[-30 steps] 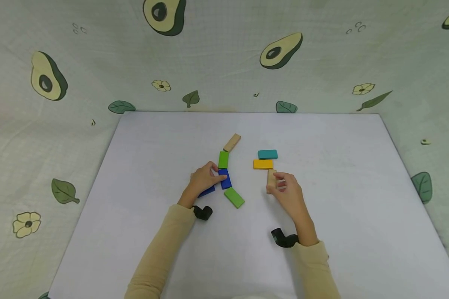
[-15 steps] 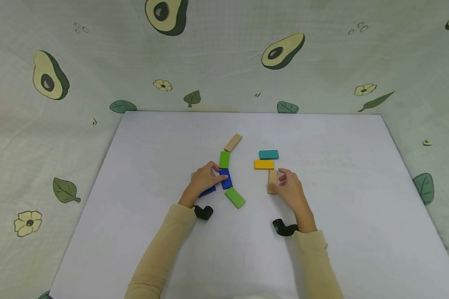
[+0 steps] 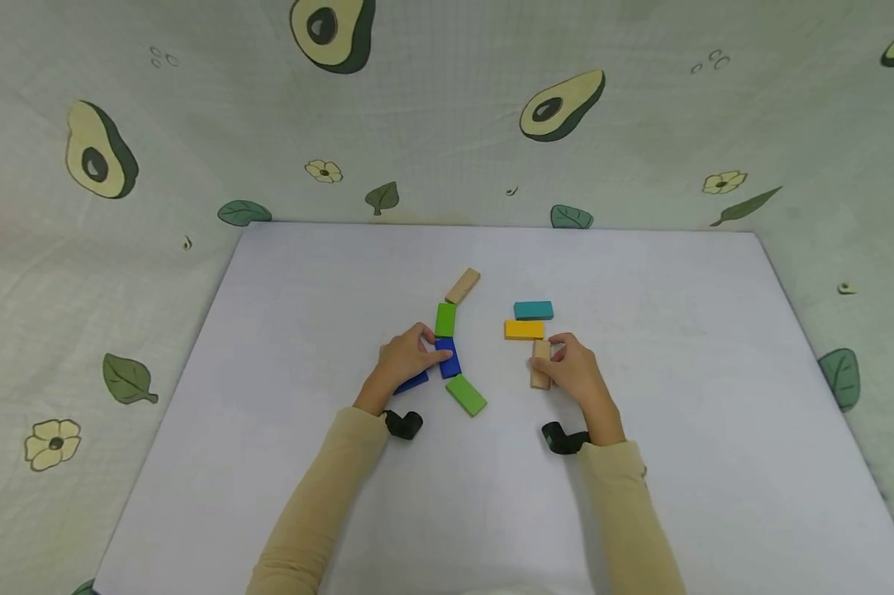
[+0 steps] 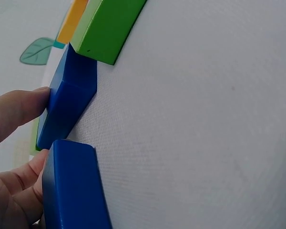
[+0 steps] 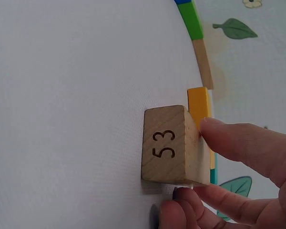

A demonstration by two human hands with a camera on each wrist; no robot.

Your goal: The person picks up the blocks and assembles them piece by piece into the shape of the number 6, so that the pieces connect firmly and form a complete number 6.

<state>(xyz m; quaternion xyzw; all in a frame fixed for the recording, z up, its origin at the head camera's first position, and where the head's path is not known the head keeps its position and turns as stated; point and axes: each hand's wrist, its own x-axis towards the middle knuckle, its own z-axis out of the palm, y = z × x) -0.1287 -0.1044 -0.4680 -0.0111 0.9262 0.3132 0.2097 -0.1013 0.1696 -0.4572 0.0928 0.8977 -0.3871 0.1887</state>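
My left hand (image 3: 406,357) pinches a blue wooden block (image 3: 449,358), thumb on top and fingers at its far left side. A second blue block (image 4: 78,186) lies under that hand, partly covered in the head view. Green blocks (image 3: 445,320) (image 3: 466,395) touch the first blue block's two ends, and a plain wood block (image 3: 463,286) slants off the far one. My right hand (image 3: 575,370) holds another plain wood block (image 5: 167,145), marked 53, between thumb and fingers. It lies just below a yellow block (image 3: 525,330), which has a teal block (image 3: 533,311) behind it.
Everything lies on a white table (image 3: 328,281). An avocado-print cloth (image 3: 447,107) hangs behind and beside it. Black wrist cameras (image 3: 404,425) (image 3: 564,439) sit at both wrists, below the hands.
My right hand has shifted slightly away from me; its fingers loosened and then closed again on the plain wood block. My left hand stays put on the blue block.
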